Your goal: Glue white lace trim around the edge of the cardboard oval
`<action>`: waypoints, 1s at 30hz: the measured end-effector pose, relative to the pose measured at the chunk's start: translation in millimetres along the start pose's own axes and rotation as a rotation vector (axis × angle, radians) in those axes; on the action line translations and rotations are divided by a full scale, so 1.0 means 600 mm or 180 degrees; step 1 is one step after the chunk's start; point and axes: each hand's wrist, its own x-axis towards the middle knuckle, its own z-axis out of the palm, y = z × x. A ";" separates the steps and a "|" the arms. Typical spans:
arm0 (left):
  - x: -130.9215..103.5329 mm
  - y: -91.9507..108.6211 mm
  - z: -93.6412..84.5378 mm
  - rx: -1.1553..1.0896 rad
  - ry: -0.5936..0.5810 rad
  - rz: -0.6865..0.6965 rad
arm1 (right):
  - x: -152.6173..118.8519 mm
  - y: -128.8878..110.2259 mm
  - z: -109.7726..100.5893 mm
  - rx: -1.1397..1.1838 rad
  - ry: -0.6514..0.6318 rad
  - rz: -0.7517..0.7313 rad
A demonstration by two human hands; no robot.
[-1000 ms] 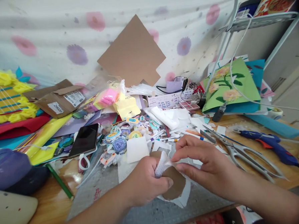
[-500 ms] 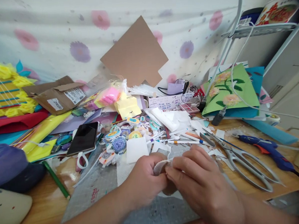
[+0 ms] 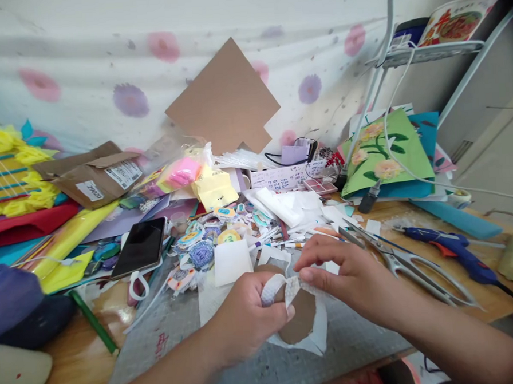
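Note:
My left hand [image 3: 250, 318] grips a brown cardboard piece [image 3: 298, 319] with white paper folded around its edges, thumb pressed on its near side. At the piece's upper edge, my right hand [image 3: 338, 268] pinches a flap of the white paper [image 3: 293, 287] between thumb and fingers. A strip of the paper curls up beside my left thumb. The piece is held over a grey cutting mat [image 3: 161, 346]. Just beyond my left hand lies a white paper square [image 3: 233, 262].
Silver scissors [image 3: 415, 264] and a blue glue gun [image 3: 452, 247] lie at the right. A black phone [image 3: 139, 248] and a green pencil [image 3: 93, 322] are at the left. Paper cutouts [image 3: 202, 253] and pens are heaped behind the hands.
My right hand has opened out and moved up from the piece, exposing its brown cardboard face and white paper border. The camera view has shifted slightly.

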 end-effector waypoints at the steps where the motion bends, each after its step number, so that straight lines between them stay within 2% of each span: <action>1: -0.001 0.000 0.001 0.0047 0.0012 -0.0004 | 0.003 0.000 0.001 0.0085 -0.0115 0.0090; 5: -0.002 0.001 0.005 0.0196 0.0084 -0.0008 | 0.008 -0.005 0.012 0.0220 -0.0204 0.0314; 10: 0.000 0.005 0.007 0.0377 0.0221 -0.0026 | 0.013 -0.013 0.026 -0.0310 -0.0092 0.0438; 12: 0.000 0.007 0.007 0.0329 0.0255 -0.0018 | 0.015 -0.015 0.022 -0.0362 -0.0094 0.0423; 14: 0.000 0.009 0.006 0.0115 0.0222 -0.0011 | 0.014 -0.014 0.009 -0.0085 -0.0121 0.0330; 17: 0.000 0.009 0.005 -0.0396 0.0149 -0.0040 | 0.000 -0.004 -0.020 0.0284 0.0037 -0.0140; 20: 0.000 0.008 0.004 -0.0806 0.0165 -0.0092 | -0.022 0.013 -0.038 -0.0102 0.0202 -0.0806; 24: -0.001 0.005 0.004 -0.1186 0.0196 -0.0108 | -0.038 0.027 -0.031 -0.0834 0.0335 -0.1249; 30: -0.001 0.003 0.003 -0.1151 0.0207 -0.0155 | -0.034 0.017 -0.016 -0.1244 0.0726 -0.1826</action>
